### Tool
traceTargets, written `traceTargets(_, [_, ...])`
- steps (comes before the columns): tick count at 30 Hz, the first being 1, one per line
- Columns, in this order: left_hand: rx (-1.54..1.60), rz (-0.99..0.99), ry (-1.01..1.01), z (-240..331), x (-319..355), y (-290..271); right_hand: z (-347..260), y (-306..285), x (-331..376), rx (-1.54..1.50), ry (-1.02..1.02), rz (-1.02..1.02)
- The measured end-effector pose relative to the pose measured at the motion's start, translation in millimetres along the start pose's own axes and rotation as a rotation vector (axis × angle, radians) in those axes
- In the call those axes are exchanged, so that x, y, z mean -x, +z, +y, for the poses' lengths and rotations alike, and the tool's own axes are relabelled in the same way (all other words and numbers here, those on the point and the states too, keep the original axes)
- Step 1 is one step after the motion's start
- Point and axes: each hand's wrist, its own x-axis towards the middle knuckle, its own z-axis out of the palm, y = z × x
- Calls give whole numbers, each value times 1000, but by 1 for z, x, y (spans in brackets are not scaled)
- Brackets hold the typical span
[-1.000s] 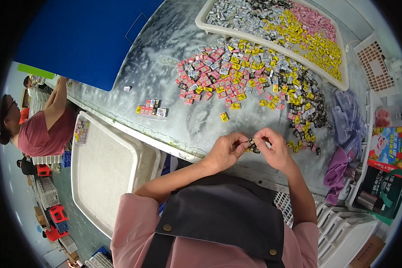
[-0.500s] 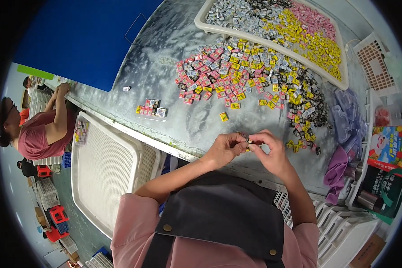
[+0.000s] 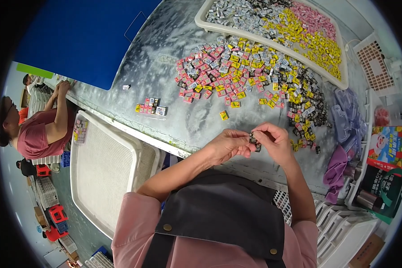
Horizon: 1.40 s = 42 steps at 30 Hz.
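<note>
Close to the table's near edge, my left hand and my right hand meet around a few small black boxes set against one another. The fingertips of both hands pinch them, and the fingers partly cover them. Just beyond my left hand lies a single yellow box. Farther off spreads a loose pile of small pink, yellow, white and black boxes. To the left, a small block of such boxes sits in a clear plastic holder.
A white tray of more tiny boxes stands at the far right. Purple cloth and clear plastic pieces lie on the right. Large white perforated trays lean left of me. A blue board covers the far left; a co-worker is beyond.
Both hands have shifted slightly to the right, and the piece between them has turned. Its black boxes now show more plainly between my fingers.
</note>
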Motion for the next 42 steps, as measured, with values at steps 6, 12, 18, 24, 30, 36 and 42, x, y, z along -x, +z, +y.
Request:
traceTargets(6, [-886,353,538,-8,0,-16,33,-2,-5,276,64,129])
traceTargets(12, [-1578,298,941,-20,11,-17,41,20,5,657,-109,256])
traceTargets(18, [-1830,233,933,-27,15,-14,49,21,15,779,-210,284])
traceTargets(24, [-1911,243,977,-30,9,-13,42,17,16,995,-384,171])
traceTargets(30, [-1820,497,953,-5,41,-15,30,-5,27,701,-140,382])
traceTargets(36, [-1545,669,658,-11,56,-42,55,-4,59,265,295,356])
traceTargets(42, [-1317,649,543,-15,42,-39,57,7,54,178,420,368])
